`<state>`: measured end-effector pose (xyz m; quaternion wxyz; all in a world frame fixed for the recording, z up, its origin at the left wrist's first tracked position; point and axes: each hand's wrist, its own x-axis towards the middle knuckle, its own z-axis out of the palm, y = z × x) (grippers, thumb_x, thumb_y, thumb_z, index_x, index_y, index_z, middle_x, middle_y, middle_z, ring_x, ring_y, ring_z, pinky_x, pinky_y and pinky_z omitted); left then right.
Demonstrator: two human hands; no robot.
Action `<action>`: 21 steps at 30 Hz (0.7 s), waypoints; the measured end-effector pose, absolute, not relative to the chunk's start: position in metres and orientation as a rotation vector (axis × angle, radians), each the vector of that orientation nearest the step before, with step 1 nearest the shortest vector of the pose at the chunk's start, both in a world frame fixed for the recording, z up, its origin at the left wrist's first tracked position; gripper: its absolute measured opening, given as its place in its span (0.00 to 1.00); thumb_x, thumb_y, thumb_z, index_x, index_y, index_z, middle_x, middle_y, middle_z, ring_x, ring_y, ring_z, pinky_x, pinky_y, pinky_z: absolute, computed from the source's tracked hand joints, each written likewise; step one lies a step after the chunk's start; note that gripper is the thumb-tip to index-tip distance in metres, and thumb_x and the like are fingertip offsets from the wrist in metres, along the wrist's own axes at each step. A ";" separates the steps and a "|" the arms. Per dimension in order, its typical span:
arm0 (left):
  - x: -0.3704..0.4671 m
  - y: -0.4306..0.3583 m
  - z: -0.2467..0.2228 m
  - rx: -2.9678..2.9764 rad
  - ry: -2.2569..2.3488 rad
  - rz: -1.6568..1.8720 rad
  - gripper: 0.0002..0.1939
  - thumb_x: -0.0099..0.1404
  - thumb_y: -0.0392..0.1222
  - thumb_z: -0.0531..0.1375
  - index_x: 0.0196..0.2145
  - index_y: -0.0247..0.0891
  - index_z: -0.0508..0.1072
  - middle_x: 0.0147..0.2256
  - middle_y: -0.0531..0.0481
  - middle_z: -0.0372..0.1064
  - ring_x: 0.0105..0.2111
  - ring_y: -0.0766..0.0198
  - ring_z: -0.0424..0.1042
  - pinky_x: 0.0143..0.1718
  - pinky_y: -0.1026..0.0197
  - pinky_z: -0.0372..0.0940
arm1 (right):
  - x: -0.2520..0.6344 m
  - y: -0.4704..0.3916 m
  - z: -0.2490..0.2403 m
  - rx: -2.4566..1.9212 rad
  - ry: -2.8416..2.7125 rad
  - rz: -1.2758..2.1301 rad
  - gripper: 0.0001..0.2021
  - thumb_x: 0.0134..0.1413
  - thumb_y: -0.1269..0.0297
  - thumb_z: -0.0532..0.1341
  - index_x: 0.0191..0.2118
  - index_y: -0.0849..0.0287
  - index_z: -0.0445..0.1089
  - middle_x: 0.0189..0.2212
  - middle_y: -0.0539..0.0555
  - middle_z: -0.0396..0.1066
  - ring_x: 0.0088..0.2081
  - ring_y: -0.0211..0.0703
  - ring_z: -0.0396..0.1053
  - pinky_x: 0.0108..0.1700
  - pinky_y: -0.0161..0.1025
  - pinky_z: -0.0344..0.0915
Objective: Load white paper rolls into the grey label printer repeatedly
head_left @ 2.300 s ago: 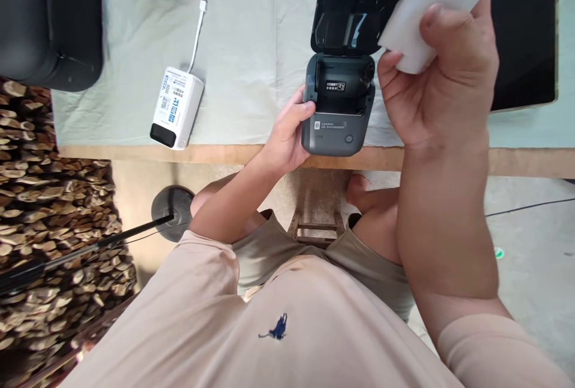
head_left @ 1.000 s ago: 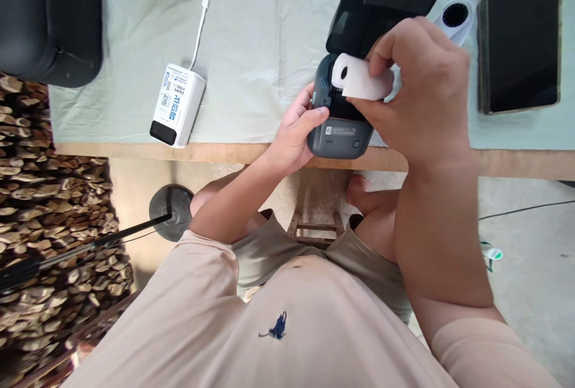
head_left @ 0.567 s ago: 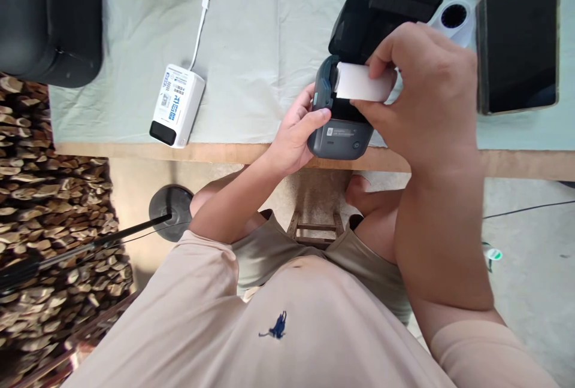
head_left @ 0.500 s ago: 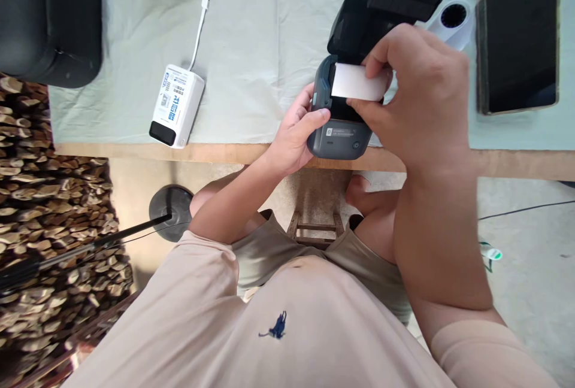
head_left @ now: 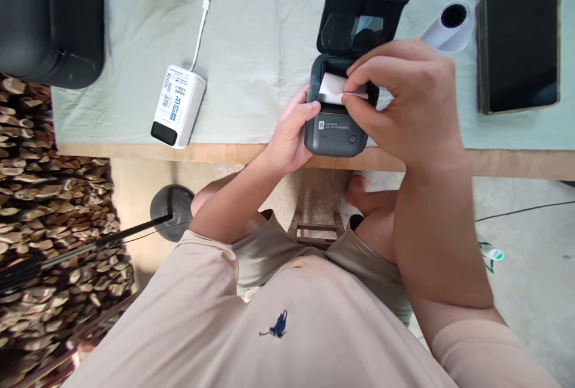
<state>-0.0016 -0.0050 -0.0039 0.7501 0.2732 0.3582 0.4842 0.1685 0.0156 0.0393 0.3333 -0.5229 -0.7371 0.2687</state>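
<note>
A dark grey label printer (head_left: 336, 135) sits near the table's front edge, its black lid (head_left: 377, 2) raised at the back. My left hand (head_left: 291, 132) grips the printer's left side, thumb on its top edge. Inside the printer's bay lies a white paper roll (head_left: 331, 86). My right hand (head_left: 404, 97) reaches in from the right, thumb and forefinger pinched on the roll's right part. The roll's far side is partly hidden by those fingers.
On the cloth-covered table (head_left: 242, 47), a white power bank (head_left: 178, 103) with a short cable lies left. At right are a white roll (head_left: 449, 24) and a dark tablet (head_left: 518, 44). A black case (head_left: 49, 23) fills the far left corner.
The white roll has moved lower into the printer's bay with my right hand. The printer has turned to sit straighter, and its lid has shifted left.
</note>
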 end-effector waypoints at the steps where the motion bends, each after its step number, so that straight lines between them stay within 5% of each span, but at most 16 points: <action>1: -0.002 -0.005 -0.004 0.585 0.795 1.052 0.09 0.66 0.45 0.58 0.42 0.41 0.72 0.41 0.48 0.78 0.61 0.51 0.73 0.58 0.52 0.74 | 0.170 0.015 0.040 -1.336 -1.938 0.695 0.05 0.52 0.63 0.60 0.31 0.55 0.72 0.40 0.49 0.73 0.41 0.38 0.68 0.51 0.43 0.66; 6: -0.002 -0.005 -0.003 0.484 0.869 1.063 0.13 0.69 0.51 0.57 0.41 0.41 0.72 0.44 0.47 0.77 0.65 0.51 0.68 0.60 0.53 0.71 | 0.172 0.012 0.039 -1.231 -1.966 0.762 0.04 0.47 0.60 0.65 0.27 0.53 0.74 0.38 0.47 0.74 0.48 0.42 0.69 0.65 0.50 0.65; 10: -0.003 -0.006 -0.004 0.598 0.831 1.042 0.10 0.66 0.47 0.62 0.43 0.41 0.71 0.39 0.51 0.76 0.54 0.55 0.77 0.53 0.57 0.74 | 0.169 0.009 0.038 -1.210 -1.954 0.847 0.06 0.42 0.57 0.68 0.25 0.51 0.74 0.37 0.47 0.74 0.50 0.44 0.68 0.71 0.55 0.60; 13: -0.004 -0.007 -0.005 0.659 0.831 1.038 0.15 0.61 0.46 0.68 0.44 0.41 0.71 0.36 0.53 0.76 0.47 0.58 0.80 0.47 0.60 0.75 | 0.169 0.008 0.039 -1.172 -1.898 0.833 0.10 0.46 0.53 0.67 0.26 0.53 0.74 0.35 0.49 0.73 0.47 0.42 0.69 0.65 0.51 0.65; 17: -0.005 -0.009 -0.006 0.680 0.833 1.024 0.23 0.55 0.48 0.72 0.45 0.42 0.71 0.37 0.52 0.76 0.52 0.52 0.78 0.51 0.54 0.76 | 0.171 0.009 0.039 -1.170 -1.712 0.695 0.20 0.61 0.48 0.57 0.27 0.59 0.69 0.32 0.52 0.69 0.38 0.34 0.66 0.47 0.41 0.66; 21: -0.008 -0.010 -0.006 0.716 0.858 0.945 0.29 0.50 0.51 0.74 0.47 0.46 0.71 0.38 0.52 0.76 0.53 0.49 0.77 0.51 0.51 0.76 | 0.166 0.013 0.037 -1.211 -1.376 0.582 0.16 0.58 0.49 0.60 0.33 0.59 0.66 0.35 0.53 0.65 0.38 0.31 0.62 0.41 0.36 0.63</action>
